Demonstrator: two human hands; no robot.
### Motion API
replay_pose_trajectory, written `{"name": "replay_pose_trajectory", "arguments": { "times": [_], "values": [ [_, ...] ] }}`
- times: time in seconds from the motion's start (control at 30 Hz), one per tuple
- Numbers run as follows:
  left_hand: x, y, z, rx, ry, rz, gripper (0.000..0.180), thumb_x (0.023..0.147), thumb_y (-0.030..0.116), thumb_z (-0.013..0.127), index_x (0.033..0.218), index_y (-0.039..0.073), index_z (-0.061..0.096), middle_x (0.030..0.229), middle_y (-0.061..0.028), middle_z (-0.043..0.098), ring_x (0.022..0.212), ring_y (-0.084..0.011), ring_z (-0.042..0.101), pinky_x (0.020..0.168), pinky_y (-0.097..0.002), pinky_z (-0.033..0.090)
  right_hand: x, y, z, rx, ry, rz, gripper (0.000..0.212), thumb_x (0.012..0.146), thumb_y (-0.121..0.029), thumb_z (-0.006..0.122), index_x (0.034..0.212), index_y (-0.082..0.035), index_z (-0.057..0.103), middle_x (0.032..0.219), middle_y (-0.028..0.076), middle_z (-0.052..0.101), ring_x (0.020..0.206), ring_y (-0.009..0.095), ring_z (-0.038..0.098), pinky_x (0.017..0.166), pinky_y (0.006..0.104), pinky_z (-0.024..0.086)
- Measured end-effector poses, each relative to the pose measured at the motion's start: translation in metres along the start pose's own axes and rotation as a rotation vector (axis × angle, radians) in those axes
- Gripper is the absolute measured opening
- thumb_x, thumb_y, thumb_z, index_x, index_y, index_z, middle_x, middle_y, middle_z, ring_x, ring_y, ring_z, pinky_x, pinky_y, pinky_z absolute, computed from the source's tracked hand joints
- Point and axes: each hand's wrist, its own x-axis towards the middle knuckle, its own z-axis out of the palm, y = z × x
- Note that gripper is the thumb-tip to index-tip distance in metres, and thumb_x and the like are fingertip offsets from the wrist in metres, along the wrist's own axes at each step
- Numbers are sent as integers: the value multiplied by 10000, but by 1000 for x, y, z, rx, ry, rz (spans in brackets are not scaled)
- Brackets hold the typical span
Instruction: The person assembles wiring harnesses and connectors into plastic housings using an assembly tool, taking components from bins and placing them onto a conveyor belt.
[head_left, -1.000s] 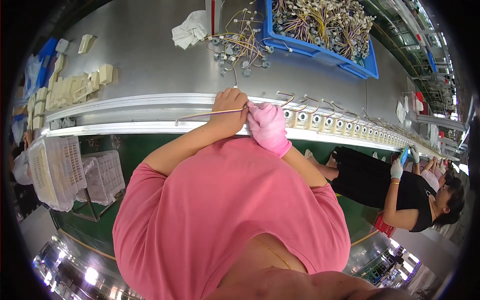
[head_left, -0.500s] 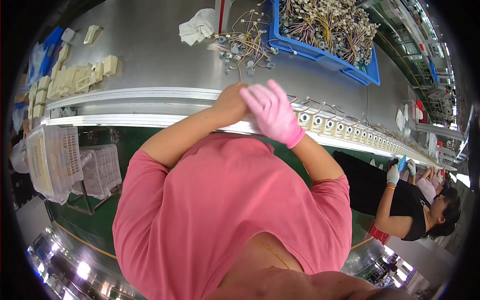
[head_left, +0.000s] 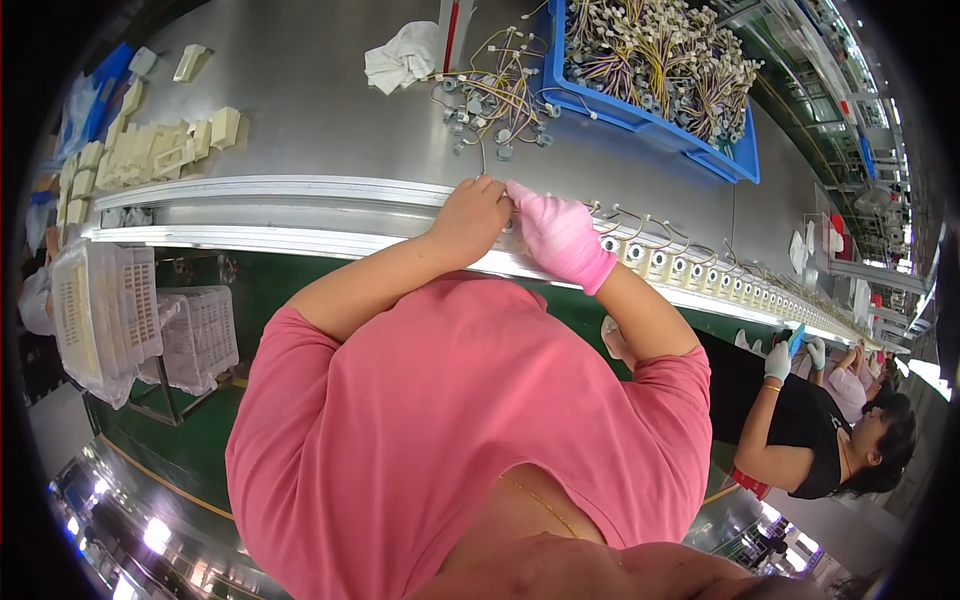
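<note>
My bare left hand (head_left: 472, 216) rests over the aluminium rail (head_left: 300, 187), fingers curled closed around something hidden beneath them. A thin wire (head_left: 484, 163) shows just beyond its fingertips. Touching that hand, my right hand (head_left: 562, 238) wears a pink glove; its fingers are bent together against the left fingertips, and what they grip is out of sight. To the right of the glove, a row of cream housings (head_left: 657, 259), each with a round dark-centred part, sits in the rail. Short wires (head_left: 655, 226) loop out behind them.
Wired sensors (head_left: 500, 105) lie heaped beyond my hands, near a white cloth (head_left: 403, 58). A blue bin (head_left: 645, 122) holds many more. Cream housings (head_left: 160, 150) are piled at far left, above plastic crates (head_left: 110, 320). A co-worker (head_left: 800, 430) stands at right.
My right hand has come down from a raised, blurred pose to close against the left fingertips. My left hand stays at nearly the same spot on the rail.
</note>
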Motion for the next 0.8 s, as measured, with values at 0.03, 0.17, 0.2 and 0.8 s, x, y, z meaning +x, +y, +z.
{"name": "replay_pose_trajectory", "arguments": {
  "times": [0.03, 0.17, 0.2, 0.8],
  "values": [
    [-2, -3, 4, -81, 52, -16, 95, 726, 110, 594, 796, 46, 596, 817, -82, 523, 855, -257, 501, 730, -359, 402, 0, 2, 0, 0, -1, -3, 349, 774, -109, 539, 1114, -40, 503, 714, 156, 606, 675, 312, 608, 566, 415, 470],
    [-6, -7, 10, -249, 168, -57, 135, 718, 132, 650, 812, 49, 599, 823, -80, 517, 854, -267, 492, 732, -375, 400, 2, 0, -8, -105, -279, 22, 239, 779, -116, 532, 1009, -53, 507, 751, 124, 630, 686, 284, 633, 562, 401, 484],
    [-5, -6, 10, -251, 166, -56, 135, 718, 132, 650, 812, 49, 599, 823, -80, 517, 854, -267, 492, 732, -375, 400, 4, -2, -13, -112, -331, 7, 227, 775, -111, 534, 994, -55, 527, 777, 119, 634, 701, 276, 637, 568, 395, 487],
    [-4, -2, 12, -319, 197, -219, 96, 685, 118, 635, 770, 77, 616, 815, -62, 534, 855, -256, 500, 708, -374, 383, 9, -9, 11, -220, 4, -138, 81, 706, -153, 578, 734, -87, 541, 694, 96, 569, 623, 282, 579, 525, 402, 453]
  ]
}}
